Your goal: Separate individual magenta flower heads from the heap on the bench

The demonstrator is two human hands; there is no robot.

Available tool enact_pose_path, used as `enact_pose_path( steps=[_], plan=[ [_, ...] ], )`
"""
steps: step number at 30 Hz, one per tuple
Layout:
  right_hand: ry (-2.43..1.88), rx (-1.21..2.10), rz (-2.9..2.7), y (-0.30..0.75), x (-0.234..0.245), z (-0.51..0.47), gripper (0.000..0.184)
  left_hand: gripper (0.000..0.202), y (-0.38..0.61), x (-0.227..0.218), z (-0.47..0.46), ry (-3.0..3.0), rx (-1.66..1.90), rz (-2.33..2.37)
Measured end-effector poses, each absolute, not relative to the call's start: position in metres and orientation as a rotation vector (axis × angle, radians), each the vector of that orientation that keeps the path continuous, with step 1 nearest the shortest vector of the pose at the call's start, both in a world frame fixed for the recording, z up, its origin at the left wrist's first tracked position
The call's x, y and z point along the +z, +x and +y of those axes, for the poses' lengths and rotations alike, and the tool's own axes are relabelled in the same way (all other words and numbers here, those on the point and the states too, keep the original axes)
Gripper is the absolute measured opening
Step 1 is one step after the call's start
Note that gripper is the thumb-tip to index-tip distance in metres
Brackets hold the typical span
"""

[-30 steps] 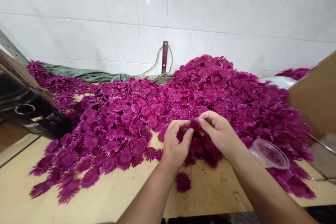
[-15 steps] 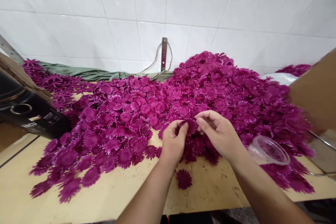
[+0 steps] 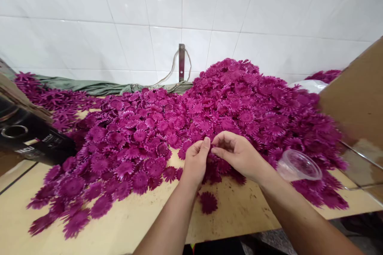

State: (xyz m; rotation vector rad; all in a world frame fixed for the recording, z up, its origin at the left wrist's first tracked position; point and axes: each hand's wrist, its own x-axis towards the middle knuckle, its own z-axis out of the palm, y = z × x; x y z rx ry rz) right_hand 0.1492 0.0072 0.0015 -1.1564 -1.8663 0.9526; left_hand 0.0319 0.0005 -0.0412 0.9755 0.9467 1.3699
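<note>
My left hand [image 3: 195,161] is closed in a pinch, thumb upward, in front of the heap. It holds a magenta artificial flower piece, now mostly hidden by the fingers and hard to tell from the pile behind. My right hand [image 3: 236,153] is right beside it, thumb and forefinger pinched together at the left fingertips. What lies between the right fingers is too small to make out. Behind both hands spreads a large heap of magenta artificial flowers [image 3: 239,95] with toothed petals. One loose flower [image 3: 208,202] lies on the tabletop below my wrists.
A clear plastic tub [image 3: 299,166] leans in the heap by my right forearm. Cardboard [image 3: 356,99] stands at right, a black printed box [image 3: 36,135] at left. Star-shaped pieces [image 3: 56,97] lie at back left. A metal bracket [image 3: 181,63] is against the tiled wall.
My right hand has come in closer to the left, its fingers closing to a pinch. The flower in my left hand shows less. The whole view has shifted slightly.
</note>
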Motion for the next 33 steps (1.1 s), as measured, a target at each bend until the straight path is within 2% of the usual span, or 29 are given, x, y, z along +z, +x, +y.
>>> enact_pose_path(
  steps=[6, 10, 13, 15, 21, 24, 29, 33],
  plan=[
    [-1.38, 0.346, -1.722, 0.166, -0.004, 0.024, 0.006, 0.03, 0.032, -0.038, -0.005, 1.087, 1.314, 0.887],
    [-1.419, 0.25, -1.519, 0.189, 0.001, 0.05, 0.002, 0.024, 0.032, -0.034, -0.005, 0.986, 1.349, 0.861],
    [-1.34, 0.088, -1.607, 0.193, 0.011, 0.053, 0.015, 0.023, 0.033, -0.034, -0.003, 0.914, 1.343, 0.854],
    [-1.29, 0.014, -1.756, 0.186, 0.016, 0.042, 0.016, 0.021, 0.033, -0.036, -0.001, 0.866, 1.348, 0.871],
    [-1.243, 0.311, -2.062, 0.157, 0.007, 0.002, 0.006, 0.016, 0.032, -0.039, 0.0, 0.854, 1.37, 0.892],
    [-1.291, 0.458, -2.02, 0.157, -0.001, 0.0, 0.01, 0.017, 0.031, -0.037, 0.001, 0.97, 1.35, 0.924],
    [-1.297, 0.511, -1.964, 0.159, -0.002, 0.002, 0.015, 0.034, 0.031, -0.04, 0.003, 1.084, 1.385, 1.057],
    [-1.24, 0.648, -2.009, 0.153, 0.0, 0.0, 0.005, 0.041, 0.031, -0.042, 0.003, 1.029, 1.38, 1.031]
  ],
)
